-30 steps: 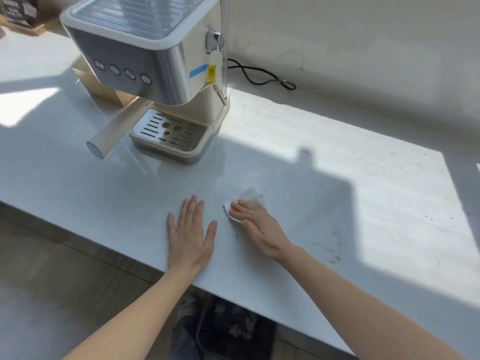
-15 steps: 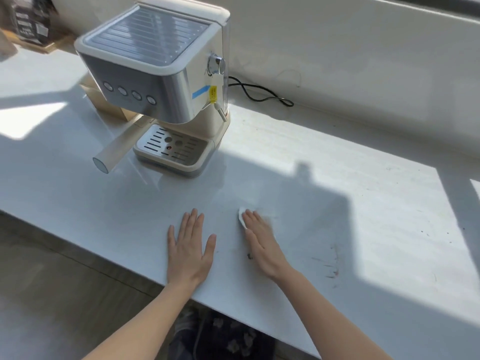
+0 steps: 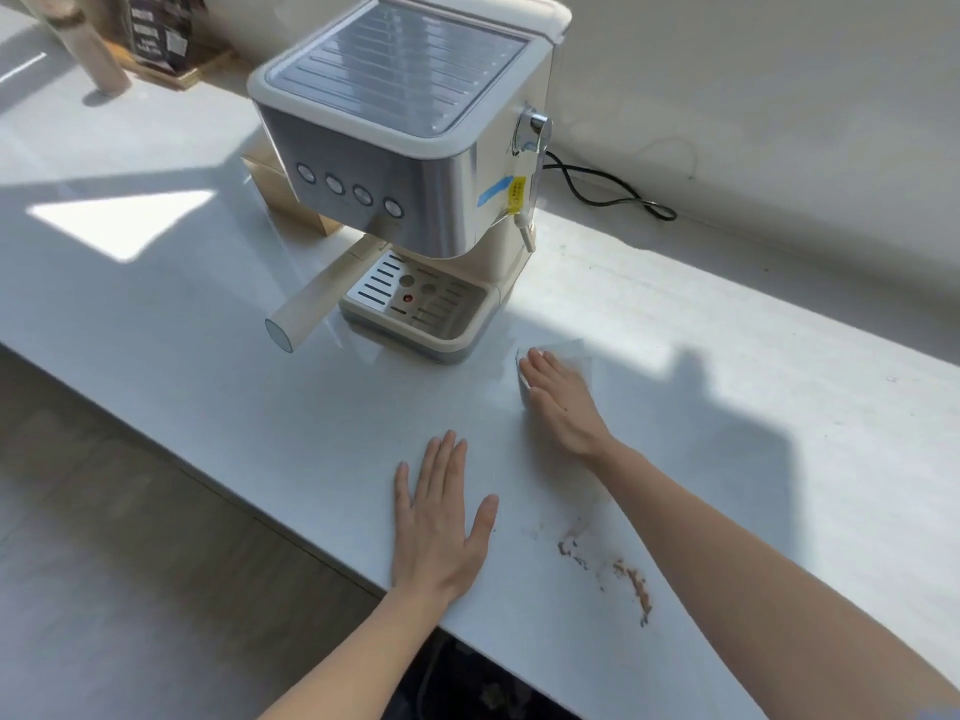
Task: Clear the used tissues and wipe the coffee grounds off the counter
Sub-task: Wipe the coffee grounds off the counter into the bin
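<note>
My right hand [image 3: 563, 402] lies flat on a white tissue [image 3: 574, 356], pressing it against the white counter [image 3: 208, 324] just right of the coffee machine's drip tray. Only the tissue's far edge and left corner show past my fingers. My left hand [image 3: 439, 517] rests palm down, fingers spread, near the counter's front edge and holds nothing. A smear of brown coffee grounds [image 3: 631, 579] lies on the counter beside my right forearm, close to the front edge.
A cream and steel coffee machine [image 3: 410, 163] stands behind my hands, its portafilter handle [image 3: 311, 304] jutting toward the front left. A black cable [image 3: 613, 194] lies by the wall. A dark bag [image 3: 161, 28] and wooden piece stand far left. A dark bin [image 3: 467, 683] sits under the counter.
My right hand has slid the tissue away from me, up toward the machine's base. The left hand stays flat in place. The view has shifted, and the grounds smear now lies near my forearm.
</note>
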`<state>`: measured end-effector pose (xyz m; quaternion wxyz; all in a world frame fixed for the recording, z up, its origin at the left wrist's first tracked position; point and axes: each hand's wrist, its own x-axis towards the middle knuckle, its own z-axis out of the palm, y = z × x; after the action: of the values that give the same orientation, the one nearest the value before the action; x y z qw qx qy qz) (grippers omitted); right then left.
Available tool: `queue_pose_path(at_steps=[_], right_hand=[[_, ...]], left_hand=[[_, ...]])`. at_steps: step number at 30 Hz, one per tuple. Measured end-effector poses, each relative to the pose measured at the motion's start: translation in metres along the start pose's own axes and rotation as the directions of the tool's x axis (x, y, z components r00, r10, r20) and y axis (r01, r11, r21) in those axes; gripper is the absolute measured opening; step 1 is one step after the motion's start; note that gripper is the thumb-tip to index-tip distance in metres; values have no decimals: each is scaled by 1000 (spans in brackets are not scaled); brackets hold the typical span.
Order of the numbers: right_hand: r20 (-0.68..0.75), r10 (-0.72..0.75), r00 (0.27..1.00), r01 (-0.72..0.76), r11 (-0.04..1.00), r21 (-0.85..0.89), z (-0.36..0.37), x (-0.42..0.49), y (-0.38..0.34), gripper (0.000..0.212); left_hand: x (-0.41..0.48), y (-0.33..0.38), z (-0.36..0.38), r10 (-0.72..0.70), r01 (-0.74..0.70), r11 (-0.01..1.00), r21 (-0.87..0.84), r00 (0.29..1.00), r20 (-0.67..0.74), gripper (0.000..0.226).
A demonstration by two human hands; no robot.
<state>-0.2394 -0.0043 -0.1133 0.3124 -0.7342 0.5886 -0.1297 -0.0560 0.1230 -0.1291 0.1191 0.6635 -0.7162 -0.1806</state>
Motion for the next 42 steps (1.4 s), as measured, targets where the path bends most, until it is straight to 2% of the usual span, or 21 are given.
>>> queue_pose_path(at_steps=[6,14,16,19,21,23,26,28,31,34,37,39,42], right_hand=[[90,-169,981,154,976,151,24,-43,-27,44],[136,-252,958,184,906,382,44,-129,-61,44],[158,-187,970,98,888,449,44,-142,-69,45],[229,45,972,-173,799,576,42,-155,-75,47],[188,133,973,-226,702,675,35,-159,-77,47],[126,210,969,-232,621,749,26,-158,-80,46],[107,240,965,-220,515,829,11,-144,-88,40],[105,226,968,-201,457,866,1,-132,-94,36],[112,270,956,-220,412,884,-11,-117,-100,29],[84,381,921,-229,354,906,-13,-109,-100,20],[-17,449,893,-168,368,914,-7,-105,-100,27],[-106,497,861,-132,420,898,-2,-106,-101,28],[-247,561,790,-97,513,853,4,-116,-97,22]], left_hand=[[1,-1,0,8,-14,994,-111,999,-50,69],[0,-1,-2,24,-52,972,-230,992,-126,73],[-1,1,-6,14,-49,957,-285,992,-124,72],[-5,2,-14,-2,-26,896,-444,998,-62,71],[-7,1,-27,-6,45,779,-625,998,64,62],[-4,1,-44,88,87,716,-692,973,213,50],[6,5,-69,282,48,760,-648,874,395,35],[15,11,-84,328,14,808,-590,821,468,35],[27,18,-99,354,-162,891,-425,833,424,40],[33,19,-107,442,-222,859,-461,776,451,55],[30,21,-107,524,-148,756,-637,721,454,56],[26,23,-104,519,-55,693,-719,731,444,53],[23,19,-100,454,25,677,-736,773,443,46]])
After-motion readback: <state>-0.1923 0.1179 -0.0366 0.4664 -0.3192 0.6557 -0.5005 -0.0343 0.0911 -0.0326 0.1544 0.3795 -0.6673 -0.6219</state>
